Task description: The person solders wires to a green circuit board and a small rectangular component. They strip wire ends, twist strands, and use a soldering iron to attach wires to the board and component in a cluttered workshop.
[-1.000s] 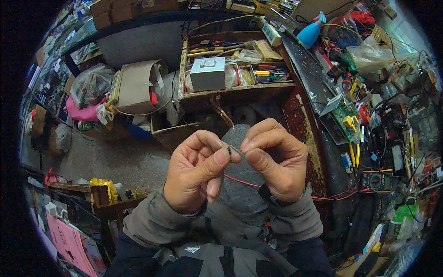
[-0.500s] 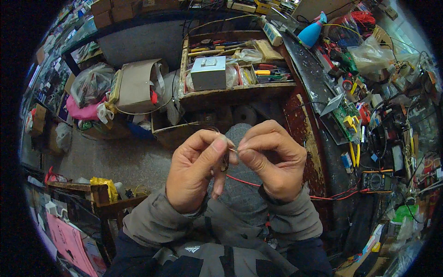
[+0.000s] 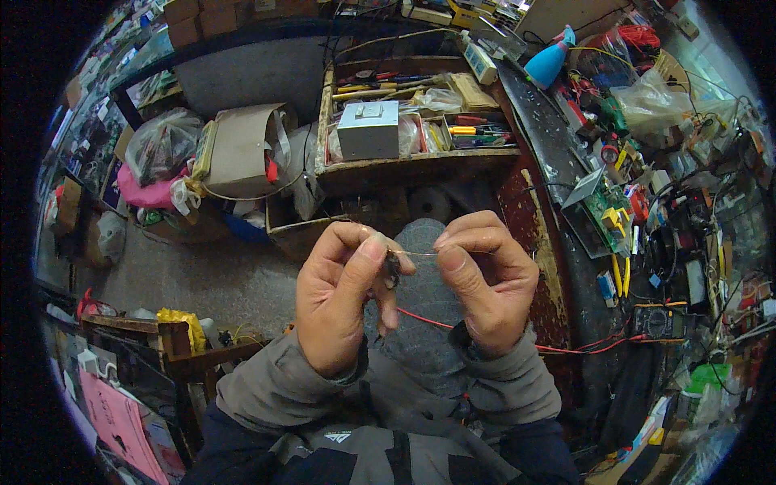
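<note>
A thin copper-coloured wire (image 3: 419, 254) stretches across the gap between my two hands, above my lap. My left hand (image 3: 333, 295) is closed, pinching the wire between thumb and forefinger. Beneath that pinch, against its fingers, sits a small dark part (image 3: 392, 271), too small and shadowed to name. Thumb and fingertips of my right hand (image 3: 495, 287) are pressed together on the wire's other side. A few fine strands show over the left forefinger.
Ahead is an open wooden drawer (image 3: 420, 167) of tools with a grey metal box (image 3: 369, 139) on it. On the cluttered right bench lie a multimeter (image 3: 660, 322) and a blue spray bottle (image 3: 545, 65). A red lead (image 3: 427, 319) passes below my hands. A cardboard box (image 3: 238, 153) stands left.
My hands have drawn apart, the right one shifting slightly rightward. A longer length of the copper wire now shows between them, and the dark part is more exposed.
</note>
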Demonstrator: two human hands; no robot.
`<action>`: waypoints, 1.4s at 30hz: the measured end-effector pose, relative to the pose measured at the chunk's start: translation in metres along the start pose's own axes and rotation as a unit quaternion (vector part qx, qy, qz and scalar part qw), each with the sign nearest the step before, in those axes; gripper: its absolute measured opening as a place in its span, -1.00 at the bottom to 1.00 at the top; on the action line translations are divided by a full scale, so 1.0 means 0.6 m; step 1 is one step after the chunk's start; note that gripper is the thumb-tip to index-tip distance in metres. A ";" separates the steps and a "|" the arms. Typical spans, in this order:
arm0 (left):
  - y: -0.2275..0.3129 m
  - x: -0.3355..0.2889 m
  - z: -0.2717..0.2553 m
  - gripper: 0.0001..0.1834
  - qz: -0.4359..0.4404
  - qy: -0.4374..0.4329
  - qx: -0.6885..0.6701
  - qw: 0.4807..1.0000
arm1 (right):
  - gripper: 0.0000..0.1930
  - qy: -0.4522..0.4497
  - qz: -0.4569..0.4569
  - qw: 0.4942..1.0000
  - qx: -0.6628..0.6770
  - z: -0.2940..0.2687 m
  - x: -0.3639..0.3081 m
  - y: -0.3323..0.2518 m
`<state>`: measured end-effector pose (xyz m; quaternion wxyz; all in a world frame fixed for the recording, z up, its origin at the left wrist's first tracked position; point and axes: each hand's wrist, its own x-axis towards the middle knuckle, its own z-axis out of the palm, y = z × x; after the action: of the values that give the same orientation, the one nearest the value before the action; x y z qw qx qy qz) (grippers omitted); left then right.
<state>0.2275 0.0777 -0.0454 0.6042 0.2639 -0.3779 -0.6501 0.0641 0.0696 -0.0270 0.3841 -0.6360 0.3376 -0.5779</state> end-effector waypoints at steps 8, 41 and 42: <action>0.005 -0.010 0.008 -0.81 0.037 -0.001 0.056 0.998 | -0.36 -0.090 0.107 0.982 0.129 -0.009 0.013 -0.018; -0.013 0.000 -0.025 -0.70 -0.062 -0.069 0.036 0.995 | -0.78 -0.216 -0.260 0.826 -0.452 -0.039 0.097 -0.105; -0.019 0.002 -0.028 -0.71 -0.031 -0.036 0.059 0.997 | -0.79 -0.224 -0.265 0.816 -0.463 -0.040 0.102 -0.109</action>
<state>0.2340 0.0734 -0.0644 0.5533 0.2864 -0.4289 -0.6541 0.0454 0.0448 0.0603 -0.0588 -0.9154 0.2883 -0.2748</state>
